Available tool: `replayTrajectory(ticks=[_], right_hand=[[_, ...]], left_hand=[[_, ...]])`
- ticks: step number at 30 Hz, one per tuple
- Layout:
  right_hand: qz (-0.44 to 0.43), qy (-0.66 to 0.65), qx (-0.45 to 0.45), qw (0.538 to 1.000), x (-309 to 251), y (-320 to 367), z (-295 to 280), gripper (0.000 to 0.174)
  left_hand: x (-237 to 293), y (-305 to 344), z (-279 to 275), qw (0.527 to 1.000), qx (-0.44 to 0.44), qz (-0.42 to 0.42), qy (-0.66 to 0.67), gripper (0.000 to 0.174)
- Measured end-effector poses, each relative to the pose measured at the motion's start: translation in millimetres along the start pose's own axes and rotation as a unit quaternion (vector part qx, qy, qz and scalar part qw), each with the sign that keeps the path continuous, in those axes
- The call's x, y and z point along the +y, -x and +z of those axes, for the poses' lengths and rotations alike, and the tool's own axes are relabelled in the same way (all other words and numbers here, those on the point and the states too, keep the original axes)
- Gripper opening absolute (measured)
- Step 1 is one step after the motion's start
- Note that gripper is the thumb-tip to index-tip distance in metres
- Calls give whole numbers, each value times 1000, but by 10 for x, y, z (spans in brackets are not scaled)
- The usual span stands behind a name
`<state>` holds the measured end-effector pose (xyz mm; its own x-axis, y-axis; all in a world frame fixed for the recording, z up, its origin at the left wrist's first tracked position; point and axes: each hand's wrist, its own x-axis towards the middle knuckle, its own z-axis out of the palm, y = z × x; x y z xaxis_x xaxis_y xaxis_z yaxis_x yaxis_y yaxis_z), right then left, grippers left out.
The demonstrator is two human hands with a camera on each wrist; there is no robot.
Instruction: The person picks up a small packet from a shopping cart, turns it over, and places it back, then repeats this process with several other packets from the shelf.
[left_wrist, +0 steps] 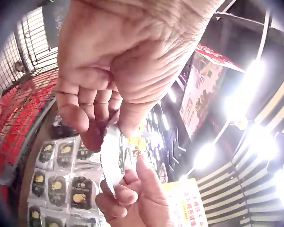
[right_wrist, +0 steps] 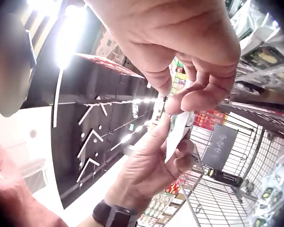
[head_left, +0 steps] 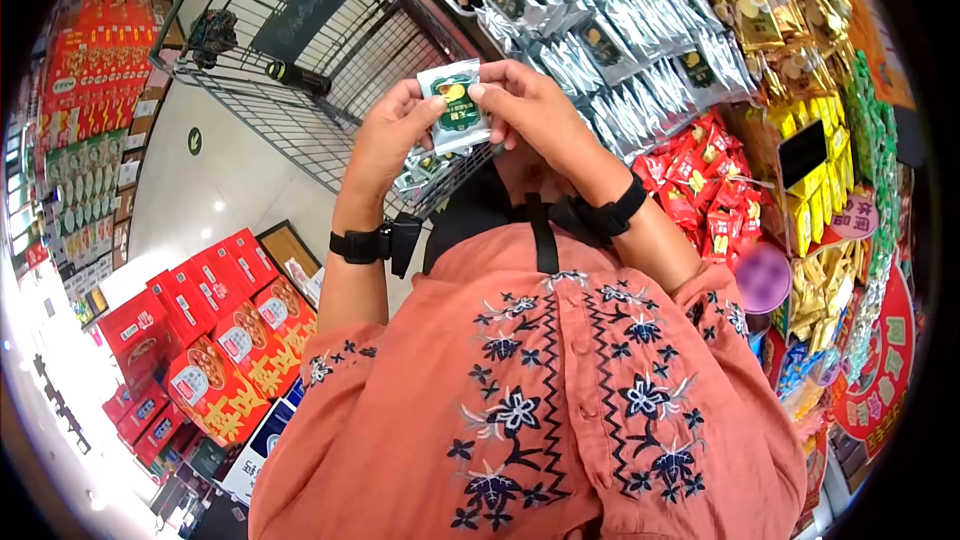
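Observation:
A small silver snack packet [head_left: 460, 112] with a green label and yellow picture is held up in front of the body, its front facing up. My left hand [head_left: 388, 136] pinches its left edge between thumb and fingers. On the opposite edge, my right hand [head_left: 540, 108] pinches it the same way. Seen from the left wrist, the packet [left_wrist: 112, 156] shows nearly edge-on between both hands, its crimped edge visible. The right wrist view shows the packet [right_wrist: 178, 132] from its pale side. Below the hands, several similar packets [head_left: 428, 172] lie in the cart.
A wire shopping cart [head_left: 330, 130] stands just beyond the hands. Rows of silver packets [head_left: 620, 40] fill the display at the right, with red packets [head_left: 705, 180] and yellow packets [head_left: 815, 190] nearer. Red gift boxes [head_left: 205, 300] are stacked on the left.

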<state>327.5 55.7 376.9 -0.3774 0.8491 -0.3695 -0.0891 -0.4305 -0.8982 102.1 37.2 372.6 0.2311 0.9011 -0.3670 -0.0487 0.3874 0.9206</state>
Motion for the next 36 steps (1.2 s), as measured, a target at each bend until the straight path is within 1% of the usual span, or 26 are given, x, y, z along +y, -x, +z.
replayTrajectory(ticks=[6,7,11,14,16,18,19,22,26,27,28,30,31,34,36], right_hand=[[-2,-9,-7,1000,-59,130,-200,36],[2,9,-1,1000,-132,200,-210,26],[-15,-6,-5,1000,-160,295,-322,23],[-17,-13,3,1000,-194,350,-405,34],[-25,-37,-8,999,-184,380,-462,39],[-19,-16,0,1000,-263,498,-518,38],[-7,-20,-13,1000,-231,513,-579,35],[-8,-25,31,999,-183,620,-676,34],[-22,-30,57,998,-127,740,-829,29],[-33,-3,67,997,-118,752,-860,27],[-51,10,92,994,-106,759,-886,25],[-86,39,139,986,-59,757,-935,21],[-106,80,178,975,-8,728,-973,18],[-209,221,271,913,-4,693,-1056,17],[-242,289,306,874,-34,669,-1066,17]], left_hand=[[172,12,317,999,-11,21,-24,33],[191,12,355,999,-10,23,-25,31],[290,-12,480,999,-2,29,-43,30],[330,-34,603,995,-2,58,-83,29],[358,-45,731,998,21,58,-12,27],[254,-95,819,994,48,66,78,24],[192,-124,821,991,49,61,113,21],[78,-143,954,985,28,32,169,24],[-16,-199,1044,991,-9,4,137,23],[-5,-220,1048,993,-16,-7,118,26],[10,-251,1071,998,7,3,63,27],[42,-314,1128,997,56,25,-45,31],[43,-342,1121,995,61,42,-73,36],[133,-394,1171,992,37,51,-107,34],[123,-432,1206,993,6,47,-107,34]])
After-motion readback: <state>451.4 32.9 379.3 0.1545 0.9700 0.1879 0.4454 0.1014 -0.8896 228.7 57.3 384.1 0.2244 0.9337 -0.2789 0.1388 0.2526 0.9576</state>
